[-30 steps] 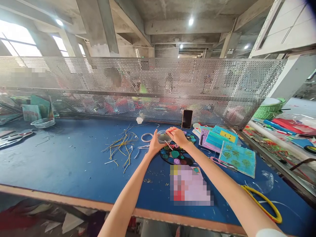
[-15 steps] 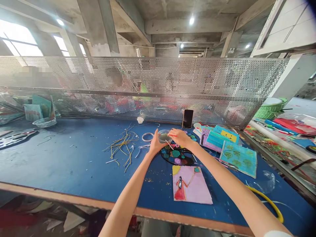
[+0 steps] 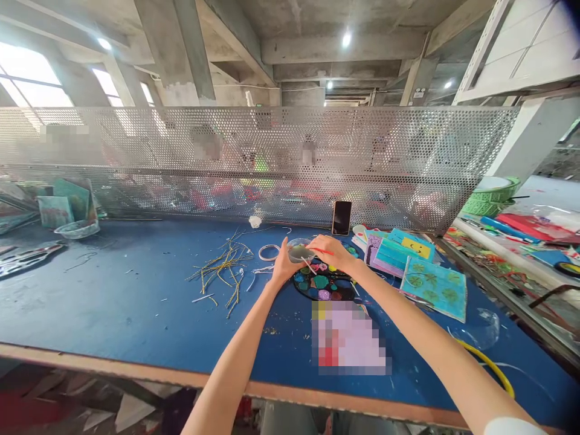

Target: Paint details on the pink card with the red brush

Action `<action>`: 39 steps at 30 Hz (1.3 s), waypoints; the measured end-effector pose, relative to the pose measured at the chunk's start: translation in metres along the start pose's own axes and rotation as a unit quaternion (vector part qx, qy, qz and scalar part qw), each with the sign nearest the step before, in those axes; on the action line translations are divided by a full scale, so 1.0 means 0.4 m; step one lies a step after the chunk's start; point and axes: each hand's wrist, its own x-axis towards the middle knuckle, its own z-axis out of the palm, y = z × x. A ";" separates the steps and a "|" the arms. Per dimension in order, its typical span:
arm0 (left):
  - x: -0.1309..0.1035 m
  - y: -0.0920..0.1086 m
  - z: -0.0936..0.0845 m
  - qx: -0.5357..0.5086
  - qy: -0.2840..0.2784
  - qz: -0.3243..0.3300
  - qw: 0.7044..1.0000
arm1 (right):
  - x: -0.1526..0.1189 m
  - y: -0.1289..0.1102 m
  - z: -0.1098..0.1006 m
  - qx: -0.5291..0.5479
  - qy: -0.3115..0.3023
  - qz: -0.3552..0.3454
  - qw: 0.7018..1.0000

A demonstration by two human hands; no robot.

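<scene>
My left hand grips the near left side of a small see-through bowl with greyish-green liquid in it. Over the bowl's right rim, my right hand is closed on a thin red-handled paintbrush; its tip is hidden in or behind the bowl. A black paint palette with wells of several colours lies just below both hands. Nearer to me is a lilac painted panel, pixelated over. A pale stick slants beside the bowl.
Yellow wire stems and a tape roll lie left of the bowl. A phone leans at the perforated metal screen. Painted panels and a yellow tube are on the right. The blue table has a front edge.
The whole view has shifted slightly. My right hand has tilted a little at the bowl, and more of the red brush handle shows. My left hand keeps its grip on the bowl.
</scene>
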 end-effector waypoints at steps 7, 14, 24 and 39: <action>0.002 0.003 -0.001 -0.002 0.001 0.004 1.000 | -0.005 0.001 -0.005 -0.009 -0.004 0.017 1.000; 0.000 0.005 -0.001 -0.003 0.004 0.007 1.000 | 0.004 -0.014 0.005 -0.013 -0.014 0.004 1.000; -0.001 0.005 -0.003 -0.002 0.001 0.006 1.000 | 0.008 -0.021 0.018 -0.031 0.007 0.045 0.998; 0.001 0.005 -0.002 -0.007 0.000 0.009 1.000 | 0.092 -0.007 0.014 -0.041 0.029 0.134 0.990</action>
